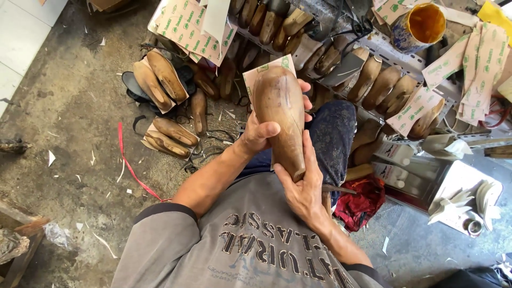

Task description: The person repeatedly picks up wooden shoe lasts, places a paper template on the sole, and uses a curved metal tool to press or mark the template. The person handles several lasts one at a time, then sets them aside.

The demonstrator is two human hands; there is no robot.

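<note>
The wooden shoe last (279,114), backed by a printed insole board (255,79), is held above the person's lap, toe pointing away. This looks like fitting the board to the last; next calls for aligning edges. The left hand (257,133) clamps its side, thumb across; the right hand (304,186) cups the heel end, fingers closed around it. More lasts (160,80) lie left of it.

Shoe last (281,120): brown wood, smooth, slightly glossy, scratched. Insole board (261,74) behind it: matt paperboard. Floor (69,106): rough concrete. Can (418,26): metal, glossy inside

Brown wooden shoe last (280,120) with insole board beneath, held above lap
</note>
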